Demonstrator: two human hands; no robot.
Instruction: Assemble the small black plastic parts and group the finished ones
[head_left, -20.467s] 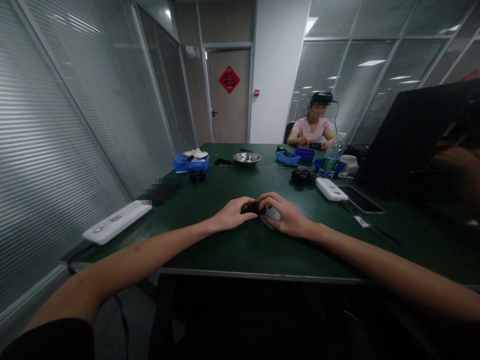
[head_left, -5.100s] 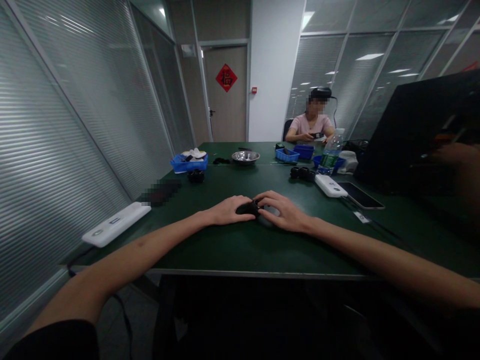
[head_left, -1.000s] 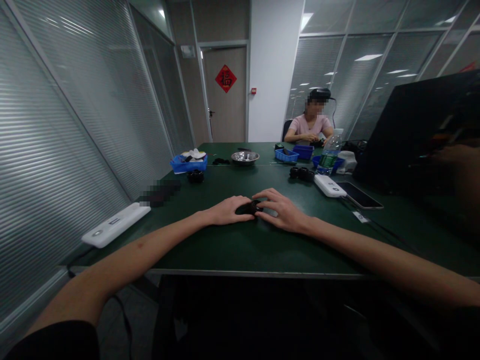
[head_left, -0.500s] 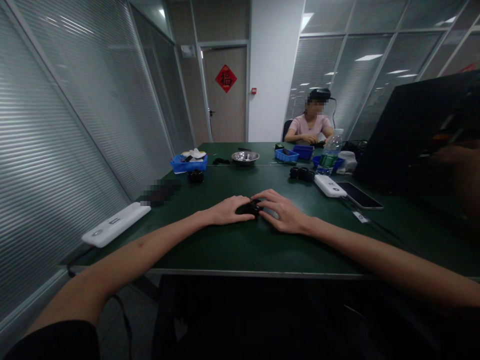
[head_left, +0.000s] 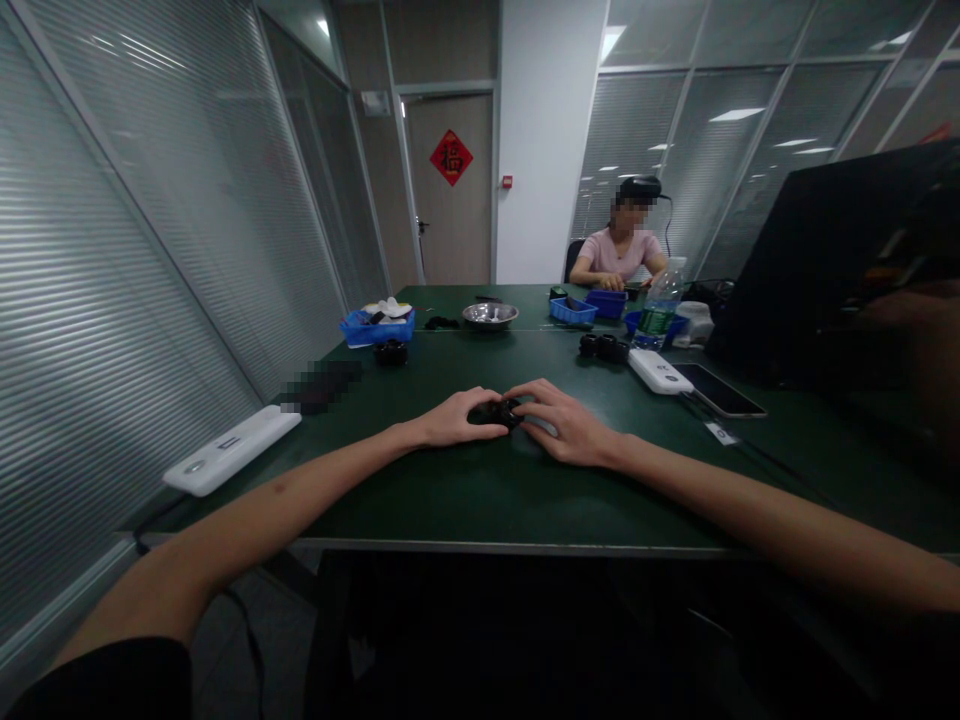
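Observation:
Both my hands rest on the green table (head_left: 465, 490) around a small black part (head_left: 498, 412). My left hand (head_left: 448, 421) curls its fingers over the part's left side and grips it. My right hand (head_left: 564, 425) presses its fingertips onto the part's right end; its other fingers arch over something pale on the table that I cannot make out. Most of the part is hidden under my fingers.
A white power bank (head_left: 232, 449) lies at the left edge, another white device (head_left: 659, 371) and a phone (head_left: 721, 390) at the right. Farther back: blue trays (head_left: 377, 324), a metal bowl (head_left: 490, 315), black parts (head_left: 604, 347), a water bottle (head_left: 661, 308). A person (head_left: 619, 255) sits opposite. A dark screen (head_left: 832, 280) stands right.
My left fingers have curled a little more over the black part. My right hand keeps its place with small finger shifts. The person opposite has moved their hands slightly.

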